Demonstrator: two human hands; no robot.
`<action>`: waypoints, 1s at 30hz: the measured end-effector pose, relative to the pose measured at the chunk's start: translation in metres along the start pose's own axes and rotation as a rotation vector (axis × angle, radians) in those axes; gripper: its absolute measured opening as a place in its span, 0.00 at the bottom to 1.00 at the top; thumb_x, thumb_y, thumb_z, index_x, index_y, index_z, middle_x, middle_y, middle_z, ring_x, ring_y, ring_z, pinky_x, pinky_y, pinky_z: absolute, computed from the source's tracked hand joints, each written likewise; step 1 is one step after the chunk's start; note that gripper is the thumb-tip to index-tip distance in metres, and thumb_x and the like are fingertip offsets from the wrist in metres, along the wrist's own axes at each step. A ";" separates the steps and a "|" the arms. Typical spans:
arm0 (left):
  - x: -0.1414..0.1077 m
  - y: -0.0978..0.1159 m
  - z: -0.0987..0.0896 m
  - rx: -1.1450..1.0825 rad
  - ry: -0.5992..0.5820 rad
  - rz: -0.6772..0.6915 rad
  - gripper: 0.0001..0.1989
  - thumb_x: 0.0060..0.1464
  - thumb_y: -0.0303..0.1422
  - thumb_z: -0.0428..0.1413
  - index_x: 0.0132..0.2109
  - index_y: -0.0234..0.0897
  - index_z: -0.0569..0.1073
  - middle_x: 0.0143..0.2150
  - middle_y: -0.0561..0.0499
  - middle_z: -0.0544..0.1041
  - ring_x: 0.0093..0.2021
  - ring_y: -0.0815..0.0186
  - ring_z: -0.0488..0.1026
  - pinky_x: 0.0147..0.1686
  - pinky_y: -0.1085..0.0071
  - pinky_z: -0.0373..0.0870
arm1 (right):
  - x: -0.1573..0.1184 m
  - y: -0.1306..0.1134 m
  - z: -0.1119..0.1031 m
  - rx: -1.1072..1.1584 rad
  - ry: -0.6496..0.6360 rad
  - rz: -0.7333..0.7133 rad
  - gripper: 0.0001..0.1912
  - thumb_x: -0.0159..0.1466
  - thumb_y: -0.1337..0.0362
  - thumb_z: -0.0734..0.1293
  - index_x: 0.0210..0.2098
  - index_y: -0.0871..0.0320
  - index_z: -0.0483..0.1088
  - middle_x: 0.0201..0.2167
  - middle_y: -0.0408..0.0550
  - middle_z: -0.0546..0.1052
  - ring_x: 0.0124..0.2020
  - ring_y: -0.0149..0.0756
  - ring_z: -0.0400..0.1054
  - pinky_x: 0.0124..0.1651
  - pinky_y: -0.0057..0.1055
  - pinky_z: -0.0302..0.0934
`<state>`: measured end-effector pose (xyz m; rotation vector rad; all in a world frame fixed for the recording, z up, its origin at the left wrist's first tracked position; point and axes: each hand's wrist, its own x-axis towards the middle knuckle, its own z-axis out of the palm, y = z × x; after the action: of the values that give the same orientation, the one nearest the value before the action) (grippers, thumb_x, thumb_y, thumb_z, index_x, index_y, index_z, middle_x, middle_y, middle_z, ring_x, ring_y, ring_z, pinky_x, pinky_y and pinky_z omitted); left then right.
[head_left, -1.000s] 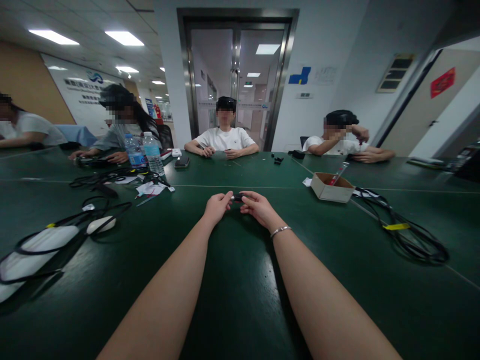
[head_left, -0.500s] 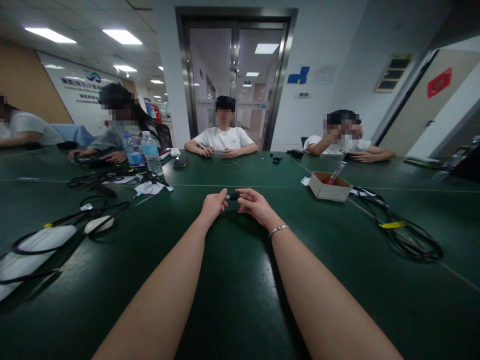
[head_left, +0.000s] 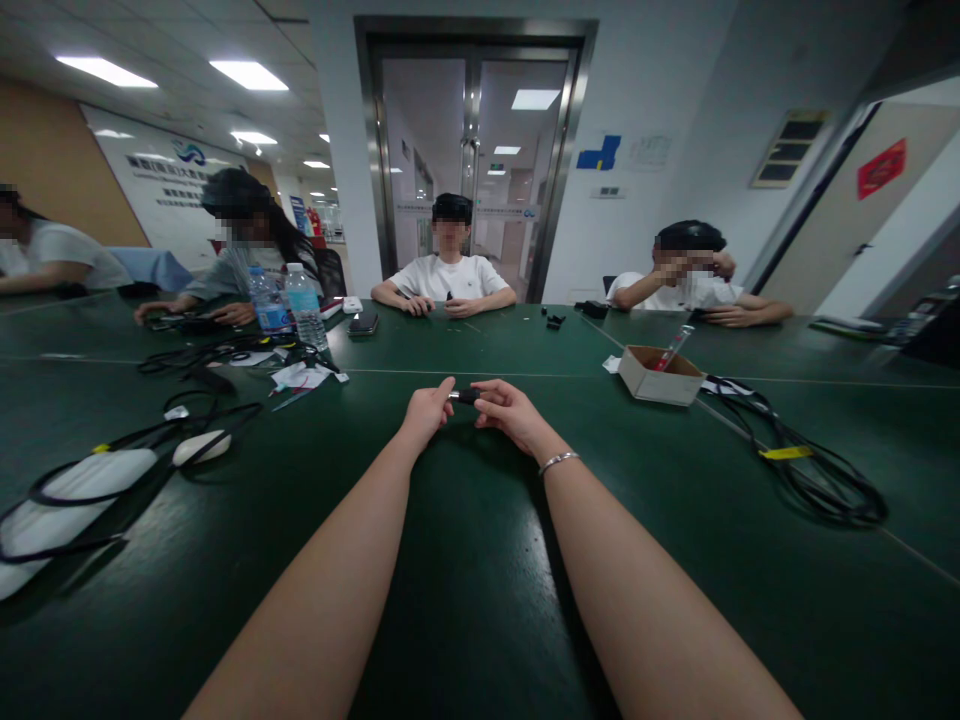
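Note:
Between my two hands, just above the green table, is a small black piece with a silver end; its exact kind is too small to make out. My left hand pinches the silver end between thumb and fingers. On the other side, my right hand has its thumb and fingers closed on the black end. Part of the piece is hidden behind the fingertips. A metal bracelet circles my right wrist.
A small open box holding a clear-and-red tube stands to the right, beside coiled black cable. On the left lie a white computer mouse, cables and papers, near water bottles. Several people sit around the table.
My hands keep their pinch on the small black piece, with hardly any movement. The view has shifted very slightly. Across the table, a person's hand now holds a small dark item upright.

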<state>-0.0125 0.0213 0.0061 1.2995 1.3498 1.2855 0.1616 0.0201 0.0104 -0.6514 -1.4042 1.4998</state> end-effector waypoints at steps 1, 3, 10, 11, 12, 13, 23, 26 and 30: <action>0.000 0.000 0.000 0.000 -0.001 0.002 0.27 0.52 0.51 0.50 0.17 0.35 0.64 0.10 0.55 0.58 0.12 0.74 0.54 0.16 0.75 0.52 | 0.000 0.000 0.000 0.002 0.001 0.004 0.24 0.48 0.61 0.77 0.42 0.58 0.70 0.29 0.42 0.73 0.23 0.28 0.69 0.29 0.26 0.67; -0.001 0.002 0.000 0.001 -0.003 0.007 0.27 0.53 0.51 0.50 0.17 0.35 0.64 0.10 0.55 0.58 0.12 0.74 0.54 0.17 0.74 0.52 | 0.000 0.000 0.000 0.006 -0.001 0.011 0.24 0.48 0.61 0.77 0.42 0.58 0.70 0.29 0.42 0.74 0.22 0.28 0.68 0.29 0.26 0.67; -0.005 0.007 0.000 0.058 0.008 0.030 0.27 0.53 0.51 0.49 0.17 0.35 0.64 0.11 0.54 0.59 0.13 0.73 0.56 0.18 0.74 0.54 | 0.000 -0.002 0.000 0.027 -0.001 0.018 0.22 0.48 0.62 0.77 0.41 0.59 0.71 0.27 0.41 0.74 0.21 0.27 0.67 0.31 0.28 0.68; -0.006 0.008 0.000 0.063 0.007 0.034 0.27 0.53 0.51 0.49 0.17 0.35 0.64 0.11 0.54 0.59 0.13 0.73 0.56 0.18 0.74 0.54 | 0.000 -0.001 0.000 0.027 0.002 0.021 0.22 0.49 0.62 0.77 0.41 0.59 0.71 0.28 0.42 0.74 0.21 0.26 0.67 0.31 0.28 0.68; -0.006 0.008 0.000 0.067 0.005 0.036 0.27 0.53 0.52 0.48 0.17 0.36 0.64 0.11 0.54 0.59 0.13 0.72 0.56 0.18 0.74 0.54 | 0.000 -0.001 0.000 0.026 0.004 0.027 0.21 0.49 0.63 0.77 0.40 0.59 0.71 0.28 0.43 0.75 0.21 0.26 0.67 0.32 0.28 0.69; -0.006 0.008 0.000 0.071 -0.002 0.037 0.27 0.53 0.52 0.48 0.17 0.36 0.64 0.11 0.54 0.59 0.13 0.72 0.57 0.19 0.73 0.53 | 0.000 -0.001 0.000 0.025 0.007 0.032 0.20 0.49 0.63 0.77 0.40 0.59 0.71 0.29 0.44 0.75 0.21 0.26 0.67 0.32 0.29 0.69; -0.006 0.003 -0.001 0.078 -0.074 0.119 0.25 0.50 0.53 0.51 0.21 0.35 0.67 0.14 0.55 0.62 0.16 0.72 0.58 0.20 0.74 0.53 | -0.001 -0.004 0.003 0.031 0.080 0.110 0.11 0.57 0.64 0.73 0.34 0.62 0.69 0.24 0.49 0.76 0.21 0.28 0.69 0.35 0.28 0.69; -0.007 0.004 -0.001 0.051 -0.095 0.119 0.25 0.48 0.53 0.52 0.23 0.34 0.68 0.16 0.55 0.62 0.17 0.73 0.57 0.19 0.75 0.52 | -0.001 -0.006 0.004 0.029 0.100 0.127 0.10 0.59 0.65 0.72 0.33 0.62 0.69 0.24 0.51 0.77 0.21 0.28 0.69 0.33 0.26 0.69; -0.008 0.005 -0.001 0.037 -0.113 0.139 0.24 0.46 0.53 0.54 0.24 0.34 0.69 0.18 0.55 0.63 0.18 0.74 0.57 0.20 0.76 0.52 | -0.002 -0.008 0.005 0.031 0.108 0.134 0.09 0.59 0.64 0.72 0.31 0.63 0.69 0.24 0.51 0.77 0.21 0.28 0.69 0.30 0.23 0.67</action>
<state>-0.0116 0.0134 0.0109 1.4916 1.2271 1.2646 0.1605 0.0149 0.0186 -0.8085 -1.2739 1.5632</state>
